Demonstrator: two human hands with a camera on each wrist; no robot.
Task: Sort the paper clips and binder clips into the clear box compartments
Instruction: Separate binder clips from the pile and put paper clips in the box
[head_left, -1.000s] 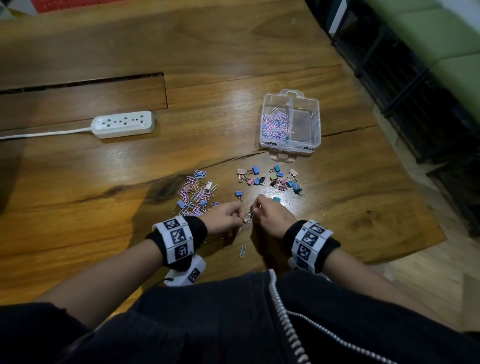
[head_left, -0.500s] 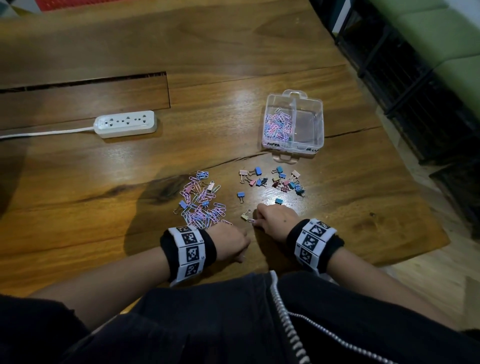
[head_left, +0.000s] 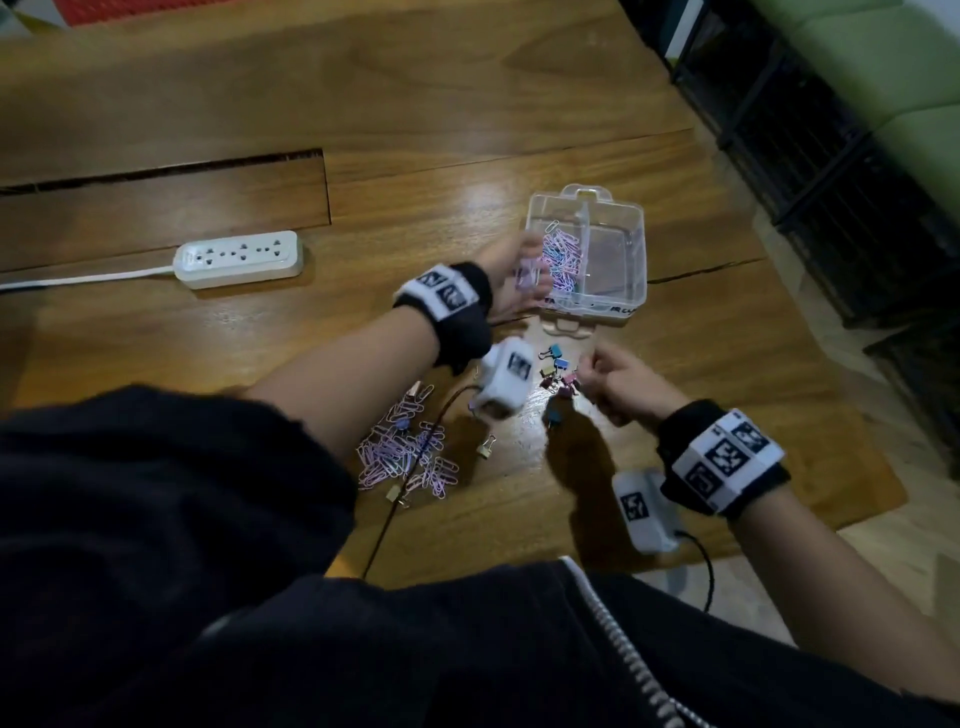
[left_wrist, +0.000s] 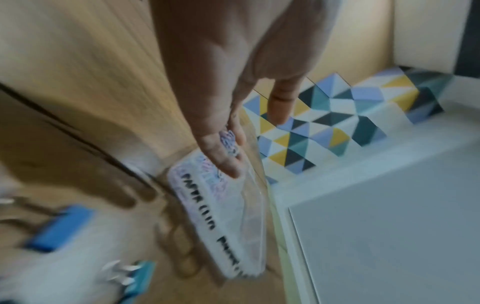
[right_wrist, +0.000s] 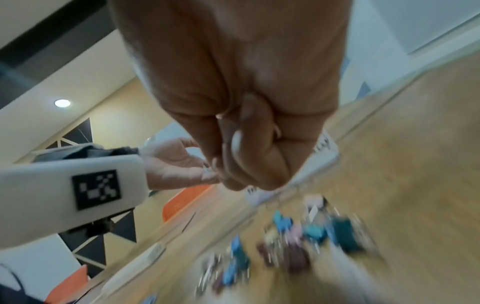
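Left hand (head_left: 511, 275) over clear box (head_left: 636, 249), binder clips (head_left: 558, 371) crowding its front

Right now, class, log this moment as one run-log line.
left hand: holds paper clips over box | right hand: curled, contents unclear, above binder clips | right compartment: empty

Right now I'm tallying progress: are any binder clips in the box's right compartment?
No: in the head view the clear box has paper clips only in its left compartment; the right one shows bare plastic.

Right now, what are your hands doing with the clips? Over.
Left hand holds paper clips at the clear box, left compartment. Right hand curled over the binder clips; contents unclear. Nothing blocking.
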